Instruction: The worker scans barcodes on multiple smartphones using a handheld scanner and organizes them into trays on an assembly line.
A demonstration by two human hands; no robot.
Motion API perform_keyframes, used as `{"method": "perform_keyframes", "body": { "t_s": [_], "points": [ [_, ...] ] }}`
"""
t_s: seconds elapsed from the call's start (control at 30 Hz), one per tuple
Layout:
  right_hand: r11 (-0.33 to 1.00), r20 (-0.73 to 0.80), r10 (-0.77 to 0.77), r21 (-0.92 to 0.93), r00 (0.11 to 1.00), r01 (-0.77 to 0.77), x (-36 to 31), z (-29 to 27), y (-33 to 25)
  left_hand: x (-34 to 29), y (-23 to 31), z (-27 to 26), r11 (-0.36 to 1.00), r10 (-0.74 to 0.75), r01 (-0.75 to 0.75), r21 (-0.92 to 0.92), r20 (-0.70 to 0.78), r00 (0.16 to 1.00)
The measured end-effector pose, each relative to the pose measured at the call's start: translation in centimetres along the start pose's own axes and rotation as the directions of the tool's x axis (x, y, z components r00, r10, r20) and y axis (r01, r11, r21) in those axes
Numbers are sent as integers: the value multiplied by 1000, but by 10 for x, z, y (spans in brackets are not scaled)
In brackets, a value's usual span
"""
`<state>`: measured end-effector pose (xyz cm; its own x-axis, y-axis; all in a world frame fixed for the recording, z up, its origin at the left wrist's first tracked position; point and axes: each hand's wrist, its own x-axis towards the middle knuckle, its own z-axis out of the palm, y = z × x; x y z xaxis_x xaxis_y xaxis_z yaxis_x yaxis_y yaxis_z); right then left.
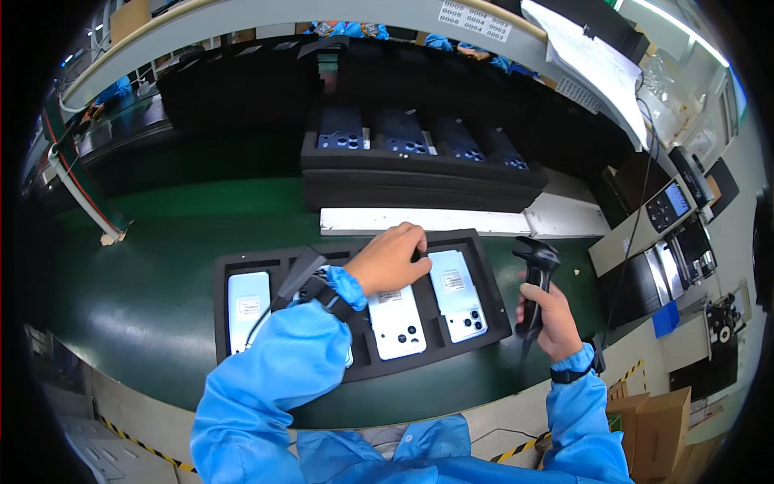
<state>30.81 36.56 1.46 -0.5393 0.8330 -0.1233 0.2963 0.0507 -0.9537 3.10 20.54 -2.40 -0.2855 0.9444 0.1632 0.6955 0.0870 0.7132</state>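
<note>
A black foam tray (367,373) lies on the green bench in front of me, with pale blue phones in its slots, their camera sides up. My left hand (391,260) is over the tray, fingers curled down at the top end of a phone (397,324) near the middle; what its fingertips hold, if anything, is hidden. Just right of that hand lies another labelled phone (456,292). At the far left slot sits a phone (248,306), and my left sleeve covers most of the one beside it. My right hand (551,317) grips a black handheld barcode scanner (535,266) upright beside the tray.
Behind a white ledge (419,221), stacked black foam trays (419,184) hold several dark blue phones (403,133). A grey machine with a small screen (667,208) stands to the right, a cable hanging before it. Cardboard boxes (661,427) sit below right; a shelf crosses overhead.
</note>
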Motion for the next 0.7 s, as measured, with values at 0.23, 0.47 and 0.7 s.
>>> {"method": "perform_keyframes", "body": {
  "t_s": [0.23,0.47,0.7],
  "points": [
    [728,767,280,223,577,-649,-52,72,-29,-33,-15,-13,966,173,-144,213,-124,977],
    [823,758,245,168,604,-544,-60,98,-31,-34,-19,-8,970,139,-109,217,-126,982],
    [823,790,230,153,568,-546,-56,92,-28,-34,-18,-4,966,129,-93,241,-137,982]
  ]
}}
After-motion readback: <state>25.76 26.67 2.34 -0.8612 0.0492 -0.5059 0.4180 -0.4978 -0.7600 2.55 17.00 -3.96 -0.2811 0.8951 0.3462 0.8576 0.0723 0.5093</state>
